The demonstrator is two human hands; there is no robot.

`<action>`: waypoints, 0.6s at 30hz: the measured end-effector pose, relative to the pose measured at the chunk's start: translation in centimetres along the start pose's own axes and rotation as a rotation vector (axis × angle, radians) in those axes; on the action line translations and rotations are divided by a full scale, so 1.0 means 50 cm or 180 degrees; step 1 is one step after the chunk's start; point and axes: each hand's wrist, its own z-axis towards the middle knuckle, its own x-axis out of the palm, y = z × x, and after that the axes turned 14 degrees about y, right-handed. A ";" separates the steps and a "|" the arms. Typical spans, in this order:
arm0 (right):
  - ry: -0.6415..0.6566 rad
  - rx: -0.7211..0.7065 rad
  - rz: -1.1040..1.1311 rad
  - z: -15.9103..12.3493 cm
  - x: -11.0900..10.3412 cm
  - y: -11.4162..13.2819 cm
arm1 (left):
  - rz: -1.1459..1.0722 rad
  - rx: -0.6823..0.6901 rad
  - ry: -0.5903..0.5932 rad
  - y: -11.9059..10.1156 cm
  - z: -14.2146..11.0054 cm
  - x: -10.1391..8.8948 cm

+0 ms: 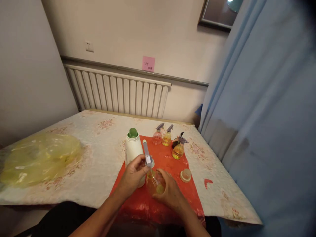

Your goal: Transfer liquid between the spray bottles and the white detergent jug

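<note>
A small clear spray bottle with yellowish liquid stands on the red mat near the table's front edge. My right hand is wrapped round the bottle's body. My left hand pinches the grey trigger spray head at the bottle's neck. A white thermos flask with a green top stands just behind my left hand.
Three more spray bottles with orange and yellow liquid stand at the mat's far edge. A beige cap lies right of my hands. A yellow plastic bag lies at the left of the floral tablecloth. A blue curtain hangs at the right.
</note>
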 end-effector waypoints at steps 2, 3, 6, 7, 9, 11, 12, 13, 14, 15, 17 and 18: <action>0.0001 -0.0048 0.0136 -0.001 -0.002 0.013 | -0.0068 -0.0120 0.0063 0.017 -0.004 0.003; 0.0004 -0.0071 0.0204 -0.002 -0.004 0.021 | -0.0111 -0.0172 0.0092 0.023 -0.005 0.004; -0.0002 -0.0083 0.0300 -0.002 -0.008 0.044 | -0.0241 -0.0296 0.0143 0.037 -0.010 0.001; -0.0001 -0.0073 0.0310 -0.001 -0.009 0.049 | -0.0272 -0.0313 0.0147 0.039 -0.012 0.000; -0.0006 -0.0040 0.0343 0.000 -0.010 0.055 | -0.0309 -0.0328 0.0154 0.040 -0.016 -0.004; -0.0011 -0.0023 0.0381 0.000 -0.010 0.054 | -0.0316 -0.0355 0.0180 0.039 -0.020 -0.009; -0.0007 -0.0026 0.0392 0.000 -0.009 0.052 | -0.0307 -0.0365 0.0204 0.040 -0.022 -0.012; 0.0004 -0.0043 0.0399 0.000 -0.009 0.049 | -0.0286 -0.0369 0.0233 0.040 -0.023 -0.015; 0.0020 -0.0072 0.0402 0.000 -0.008 0.046 | -0.0252 -0.0367 0.0261 0.041 -0.024 -0.018; 0.0040 -0.0102 0.0411 0.000 -0.007 0.044 | -0.0212 -0.0361 0.0291 0.042 -0.025 -0.021; 0.0068 -0.0134 0.0442 0.000 -0.006 0.040 | -0.0134 -0.0366 0.0375 0.045 -0.026 -0.027; 0.0062 -0.0125 0.0451 0.001 -0.006 0.040 | -0.0096 -0.0389 0.0421 0.047 -0.027 -0.029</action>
